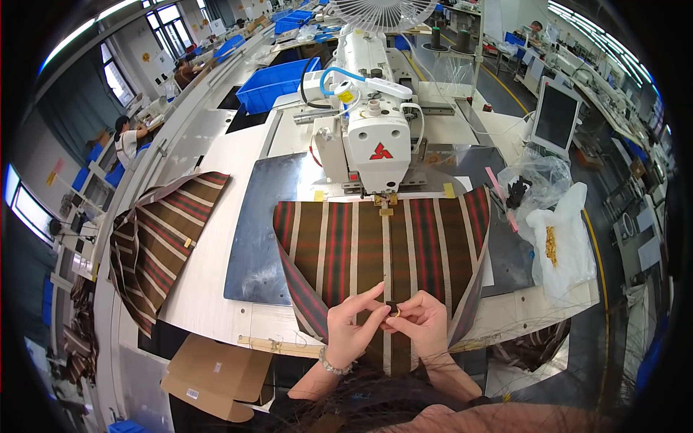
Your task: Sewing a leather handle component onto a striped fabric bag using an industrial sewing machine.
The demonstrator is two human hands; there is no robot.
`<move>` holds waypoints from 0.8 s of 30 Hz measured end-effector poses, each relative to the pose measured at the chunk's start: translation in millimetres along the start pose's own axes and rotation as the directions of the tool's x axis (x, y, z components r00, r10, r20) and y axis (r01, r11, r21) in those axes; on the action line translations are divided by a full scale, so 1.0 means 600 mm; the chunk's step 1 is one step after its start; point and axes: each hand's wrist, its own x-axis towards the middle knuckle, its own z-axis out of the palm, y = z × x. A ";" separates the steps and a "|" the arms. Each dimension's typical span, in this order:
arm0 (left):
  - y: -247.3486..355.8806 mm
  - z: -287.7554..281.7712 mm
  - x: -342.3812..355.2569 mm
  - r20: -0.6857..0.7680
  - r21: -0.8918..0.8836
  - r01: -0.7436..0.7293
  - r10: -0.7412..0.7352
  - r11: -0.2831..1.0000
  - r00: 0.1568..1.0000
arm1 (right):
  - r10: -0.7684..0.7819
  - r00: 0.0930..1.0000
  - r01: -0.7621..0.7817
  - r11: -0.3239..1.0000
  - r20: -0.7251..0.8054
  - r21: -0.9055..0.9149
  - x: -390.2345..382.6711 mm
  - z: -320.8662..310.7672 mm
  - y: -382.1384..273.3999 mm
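My left hand (355, 325) and my right hand (421, 323) pinch a small dark piece with a gold-coloured ring (393, 309) between their fingertips. They are over the lower middle of a brown striped fabric (339, 245) with red and cream stripes, draped over the table's front edge. The fabric's top edge lies at the head of a white sewing machine (372, 130), beside a small brass-coloured metal part (385, 206). My left wrist wears a bracelet.
Another striped fabric (162, 245) lies left. At right are a screen (553, 115), plastic bags and gold-coloured pieces (551, 244) on white wrapping. A blue bin (271, 88) stands behind; cardboard (209, 375) is below. Other people (130, 141) sit at workstations farther off.
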 end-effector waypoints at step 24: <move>-0.019 -0.023 0.058 0.198 0.154 0.020 -0.050 0.988 0.979 | 0.217 0.974 -0.224 0.967 0.069 0.120 0.050 -0.024 0.005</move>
